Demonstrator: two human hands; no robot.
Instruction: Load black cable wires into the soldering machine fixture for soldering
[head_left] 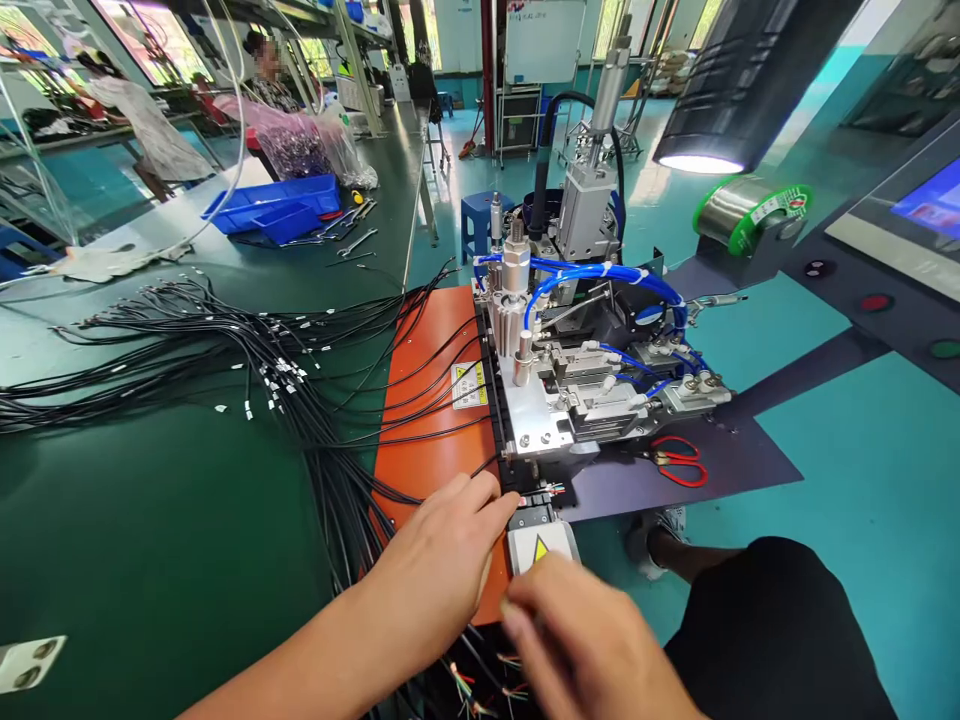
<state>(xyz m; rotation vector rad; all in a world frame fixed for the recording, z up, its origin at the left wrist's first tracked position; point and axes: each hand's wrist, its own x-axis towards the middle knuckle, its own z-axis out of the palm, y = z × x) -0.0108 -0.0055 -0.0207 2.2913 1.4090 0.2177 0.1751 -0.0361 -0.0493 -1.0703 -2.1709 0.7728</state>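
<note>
My left hand is closed at the near end of the machine's black rail, its fingertips on a black cable whose coloured wire ends stick out to the right. Lower down, my right hand is blurred, with thumb and fingers curled close together beside a white cover with a yellow warning triangle; whether it holds anything is hidden. Several black cables cross the orange plate to the machine. Stripped cable ends with coloured wires hang below my hands.
Bundled black cables lie on the green table. Red-handled scissors rest right of the machine. Blue trays, wrenches, a solder spool, a lamp and a control panel stand around. Two people sit at the back left.
</note>
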